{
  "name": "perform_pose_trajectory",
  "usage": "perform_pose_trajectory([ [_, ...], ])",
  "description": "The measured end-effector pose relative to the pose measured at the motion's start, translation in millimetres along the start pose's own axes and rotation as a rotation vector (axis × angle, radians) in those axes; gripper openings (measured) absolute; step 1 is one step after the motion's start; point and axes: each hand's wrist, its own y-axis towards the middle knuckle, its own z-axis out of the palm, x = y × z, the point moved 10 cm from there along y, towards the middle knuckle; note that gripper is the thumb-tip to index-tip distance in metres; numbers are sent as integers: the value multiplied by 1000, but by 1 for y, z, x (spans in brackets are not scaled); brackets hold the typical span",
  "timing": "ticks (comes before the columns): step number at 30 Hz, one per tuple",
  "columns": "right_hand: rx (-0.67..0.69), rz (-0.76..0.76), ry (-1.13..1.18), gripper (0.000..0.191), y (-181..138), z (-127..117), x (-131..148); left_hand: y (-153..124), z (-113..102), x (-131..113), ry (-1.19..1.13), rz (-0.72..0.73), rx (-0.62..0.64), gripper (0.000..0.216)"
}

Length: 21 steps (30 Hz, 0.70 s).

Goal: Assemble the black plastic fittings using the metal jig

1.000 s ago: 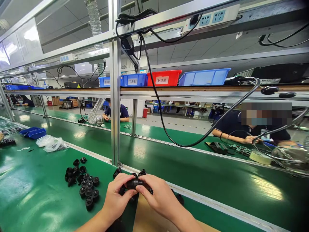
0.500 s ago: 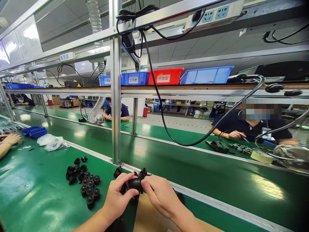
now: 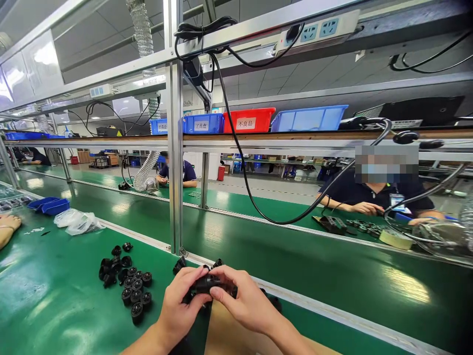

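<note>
Between my two hands is a black cylindrical plastic part (image 3: 207, 283), lying roughly sideways. My left hand (image 3: 184, 295) grips its left end with thumb and fingers. Around the right end, my right hand (image 3: 242, 298) has its thumb in front and its fingers over the top, hiding much of that end. More black parts stand just behind my hands, among them one (image 3: 180, 265) left of my left fingers. A group of small round black parts (image 3: 136, 285) lies on the green tabletop (image 3: 74, 281) to the left. Brown cardboard (image 3: 229, 330) is under my right forearm.
A metal post (image 3: 176, 148) rises behind my hands, and a metal rail (image 3: 314, 305) edges the bench. Clear plastic bags (image 3: 79, 221) and blue trays (image 3: 49, 205) lie far left, near a co-worker's hand (image 3: 9, 227). A black cable (image 3: 254, 207) hangs ahead. Another person (image 3: 373, 197) sits across.
My right hand's fingers have come further over the black part, and its thumb has moved left along the front. The co-worker's hand at far left has drawn back. The view has shifted slightly.
</note>
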Motion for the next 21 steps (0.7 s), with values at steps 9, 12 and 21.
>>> perform_pose_trajectory([
  [9,-36,35,50,25,1,-8,-17,-2,5,-1,44,40,66,50],
  [12,-39,44,86,30,2,-9,-21,1,4,-6,94,81,71,56],
  [21,-191,134,235,54,-28,-43,-32,-19,9,-41,121,55,8,50],
])
